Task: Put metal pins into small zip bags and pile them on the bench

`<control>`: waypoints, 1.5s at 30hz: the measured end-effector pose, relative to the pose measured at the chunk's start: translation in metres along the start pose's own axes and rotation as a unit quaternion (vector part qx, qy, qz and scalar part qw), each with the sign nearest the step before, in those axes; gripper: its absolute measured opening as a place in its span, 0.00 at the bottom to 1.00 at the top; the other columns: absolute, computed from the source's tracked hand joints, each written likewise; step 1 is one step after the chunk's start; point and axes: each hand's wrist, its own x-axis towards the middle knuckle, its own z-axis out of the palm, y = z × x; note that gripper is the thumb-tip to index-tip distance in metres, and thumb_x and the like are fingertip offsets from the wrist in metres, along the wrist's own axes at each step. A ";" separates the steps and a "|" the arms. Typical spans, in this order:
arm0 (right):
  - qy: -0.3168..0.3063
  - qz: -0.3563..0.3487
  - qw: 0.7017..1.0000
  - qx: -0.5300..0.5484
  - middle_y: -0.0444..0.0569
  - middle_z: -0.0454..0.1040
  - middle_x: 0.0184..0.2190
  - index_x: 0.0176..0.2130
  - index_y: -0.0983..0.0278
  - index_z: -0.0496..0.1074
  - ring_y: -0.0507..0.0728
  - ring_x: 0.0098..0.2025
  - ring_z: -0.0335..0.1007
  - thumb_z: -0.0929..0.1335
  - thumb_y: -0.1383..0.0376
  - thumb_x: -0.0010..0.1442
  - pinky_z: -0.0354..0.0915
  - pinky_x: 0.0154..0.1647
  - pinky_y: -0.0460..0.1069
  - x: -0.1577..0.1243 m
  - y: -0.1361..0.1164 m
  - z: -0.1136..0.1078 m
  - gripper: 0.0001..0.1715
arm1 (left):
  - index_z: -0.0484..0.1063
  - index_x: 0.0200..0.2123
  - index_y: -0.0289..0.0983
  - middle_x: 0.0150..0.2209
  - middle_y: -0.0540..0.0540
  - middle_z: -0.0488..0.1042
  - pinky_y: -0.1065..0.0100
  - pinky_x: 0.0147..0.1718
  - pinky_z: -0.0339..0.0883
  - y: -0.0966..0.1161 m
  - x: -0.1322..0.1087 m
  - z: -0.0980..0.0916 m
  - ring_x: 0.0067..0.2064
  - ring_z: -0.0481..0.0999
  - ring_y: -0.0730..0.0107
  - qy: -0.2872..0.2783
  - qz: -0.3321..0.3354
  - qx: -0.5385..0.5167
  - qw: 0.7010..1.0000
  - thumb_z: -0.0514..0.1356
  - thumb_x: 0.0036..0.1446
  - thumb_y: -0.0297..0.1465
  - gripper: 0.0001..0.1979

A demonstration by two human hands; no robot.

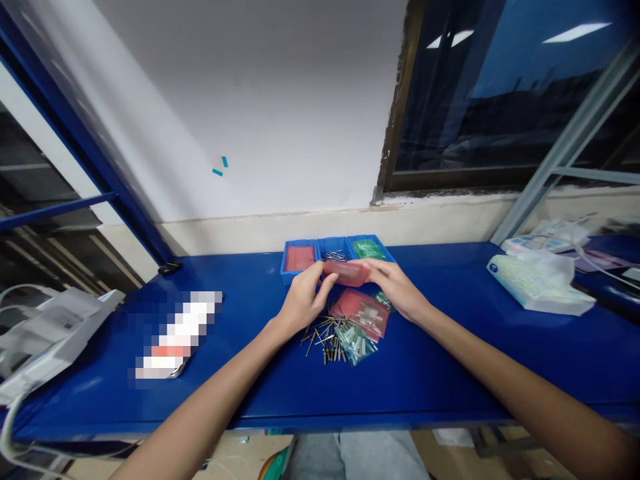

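While I watch remotely, the left hand (304,295) and right hand (399,288), nearly closed, pinch a red bag (345,273) by its ends, near metal pins (331,349) and filled bags (357,342) on the counter (400,390); blue bins (333,245) stand behind. I can't read the logo (494,268) on the tissue packet (545,285).

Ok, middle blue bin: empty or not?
Not empty: small metal pieces show inside the middle blue bin. Cannot tell how full.

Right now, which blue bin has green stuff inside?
The rightmost bin, with green plastic inside; the left bin has red plastic, the middle bin metal pieces.
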 end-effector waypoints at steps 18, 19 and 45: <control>0.020 0.034 0.993 0.108 0.50 0.79 0.37 0.42 0.61 0.70 0.58 0.39 0.77 0.75 0.56 0.54 0.73 0.42 0.54 -0.006 -0.008 0.005 0.20 | 0.45 0.71 0.44 0.67 0.32 0.50 0.45 0.51 0.73 0.014 -0.006 0.006 0.60 0.67 0.44 -0.156 -0.006 0.020 0.988 0.65 0.57 0.31 0.44; 0.000 0.030 0.994 0.109 0.50 0.79 0.37 0.42 0.62 0.70 0.58 0.39 0.77 0.74 0.55 0.55 0.73 0.40 0.53 -0.006 -0.009 0.005 0.19 | 0.46 0.71 0.43 0.66 0.33 0.52 0.47 0.54 0.71 0.014 -0.006 0.007 0.61 0.66 0.47 -0.147 0.000 0.011 0.989 0.61 0.58 0.27 0.41; -0.033 0.104 0.991 0.082 0.51 0.81 0.37 0.42 0.61 0.79 0.59 0.36 0.77 0.74 0.62 0.53 0.74 0.36 0.53 -0.005 -0.007 0.003 0.15 | 0.61 0.58 0.38 0.46 0.40 0.73 0.66 0.32 0.74 -0.008 0.005 0.004 0.31 0.75 0.73 0.016 -0.131 -0.176 0.976 0.58 0.66 0.34 0.20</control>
